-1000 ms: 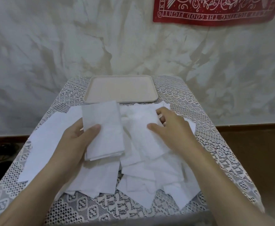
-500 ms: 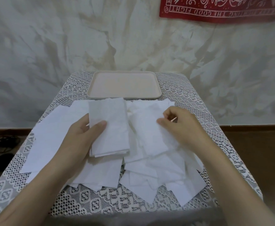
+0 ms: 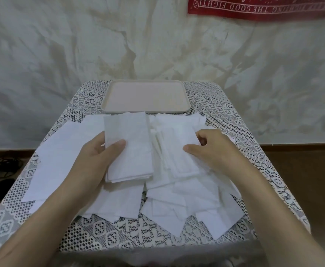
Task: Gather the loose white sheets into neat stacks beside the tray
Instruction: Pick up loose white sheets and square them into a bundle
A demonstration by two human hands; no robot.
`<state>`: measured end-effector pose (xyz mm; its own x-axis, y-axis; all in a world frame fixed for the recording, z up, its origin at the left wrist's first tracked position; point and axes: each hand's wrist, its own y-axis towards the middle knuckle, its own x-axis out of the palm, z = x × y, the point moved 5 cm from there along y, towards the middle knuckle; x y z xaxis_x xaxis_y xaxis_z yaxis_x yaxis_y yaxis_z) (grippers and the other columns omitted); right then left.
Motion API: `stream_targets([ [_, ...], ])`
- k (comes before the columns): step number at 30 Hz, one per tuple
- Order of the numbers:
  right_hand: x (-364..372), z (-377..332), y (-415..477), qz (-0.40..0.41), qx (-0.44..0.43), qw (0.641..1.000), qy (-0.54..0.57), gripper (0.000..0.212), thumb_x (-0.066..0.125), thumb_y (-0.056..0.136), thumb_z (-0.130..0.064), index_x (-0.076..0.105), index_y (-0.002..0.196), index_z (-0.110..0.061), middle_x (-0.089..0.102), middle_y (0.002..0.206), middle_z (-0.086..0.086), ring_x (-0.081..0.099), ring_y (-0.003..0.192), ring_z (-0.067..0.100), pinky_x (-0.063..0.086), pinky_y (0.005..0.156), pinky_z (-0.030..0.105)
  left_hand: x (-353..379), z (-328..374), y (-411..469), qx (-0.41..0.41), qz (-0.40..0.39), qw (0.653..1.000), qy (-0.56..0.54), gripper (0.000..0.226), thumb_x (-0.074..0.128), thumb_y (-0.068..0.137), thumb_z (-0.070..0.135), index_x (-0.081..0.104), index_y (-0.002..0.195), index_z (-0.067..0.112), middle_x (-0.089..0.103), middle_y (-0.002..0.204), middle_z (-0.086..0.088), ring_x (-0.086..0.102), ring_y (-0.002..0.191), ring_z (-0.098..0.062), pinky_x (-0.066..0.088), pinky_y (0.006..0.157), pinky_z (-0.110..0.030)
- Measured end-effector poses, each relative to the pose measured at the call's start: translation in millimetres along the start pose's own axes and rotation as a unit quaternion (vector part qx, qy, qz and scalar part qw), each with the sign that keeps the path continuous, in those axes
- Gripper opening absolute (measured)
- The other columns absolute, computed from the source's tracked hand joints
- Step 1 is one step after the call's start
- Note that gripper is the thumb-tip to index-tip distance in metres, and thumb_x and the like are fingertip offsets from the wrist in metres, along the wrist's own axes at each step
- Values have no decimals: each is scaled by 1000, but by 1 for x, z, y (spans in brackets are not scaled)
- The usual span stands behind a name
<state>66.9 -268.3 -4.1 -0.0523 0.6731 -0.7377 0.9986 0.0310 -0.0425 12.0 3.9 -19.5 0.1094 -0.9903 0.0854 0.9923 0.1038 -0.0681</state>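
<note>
- The tray, a shallow pale rectangle with rounded corners and a low rim, sat at the far end of the counter; every sheet lay outside it, on the near side.
- The left hand gripped a squared stack just before the tray's front rim, thumb pressed on top and fingers tucked beneath.
- The right hand rested just beside that stack, thumb flat and fingers curled, pinching the edge of the top sheet of the heap.
- The loose sheets spread under both hands in overlapping, skewed layers, from the tray's rim towards the counter's near edge.
- The sheets were thin, soft, white rectangles with a faint embossed grain; the counter wore a white lace cloth with diamond openwork.
</note>
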Motion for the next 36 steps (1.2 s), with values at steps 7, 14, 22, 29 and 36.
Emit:
stream_targets([
  [7, 6, 3, -1, -20, -9, 1000, 8, 40, 65, 90, -29, 33, 67, -22, 35, 65, -3, 33, 61, 18, 27, 58, 34, 2, -1, 0, 0, -7, 1000, -1, 26, 61, 103, 20, 74, 124, 22, 79, 116, -11, 75, 106, -34, 57, 96, -53],
  [14, -8, 4, -6, -15, -18, 998, 56, 36, 70, 88, -30, 44, 67, -18, 44, 65, -3, 42, 61, 18, 32, 61, 33, 5, 2, -5, 0, -2, 1000, 14, 24, 60, 103, 19, 74, 123, 23, 80, 112, -7, 77, 100, -27, 58, 89, -47],
  [22, 4, 2, -12, -47, 0, 999, 11, 34, 66, 90, -29, 44, 65, -20, 50, 65, -7, 48, 63, 16, 33, 55, 30, 6, 1, -4, -3, 3, 1000, 21, 21, 60, 103, 20, 75, 118, 24, 81, 108, -4, 78, 92, -21, 62, 70, -34],
  [29, -27, 5, -11, 40, -27, 995, 88, 14, 63, 89, -26, 68, 93, -13, 74, 91, 4, 70, 89, 29, 57, 82, 47, 6, 4, -3, 3, -5, 1000, 29, 25, 60, 103, 19, 72, 126, 22, 80, 113, -4, 78, 100, -24, 59, 82, -41],
  [36, -23, 26, -17, 9, 54, 983, 175, 17, 68, 95, -34, 61, 108, -25, 68, 100, -8, 67, 87, 16, 46, 59, 28, 12, 9, -6, 10, -15, 999, 42, 23, 61, 103, 20, 72, 123, 24, 81, 112, -4, 78, 99, -25, 59, 83, -42],
])
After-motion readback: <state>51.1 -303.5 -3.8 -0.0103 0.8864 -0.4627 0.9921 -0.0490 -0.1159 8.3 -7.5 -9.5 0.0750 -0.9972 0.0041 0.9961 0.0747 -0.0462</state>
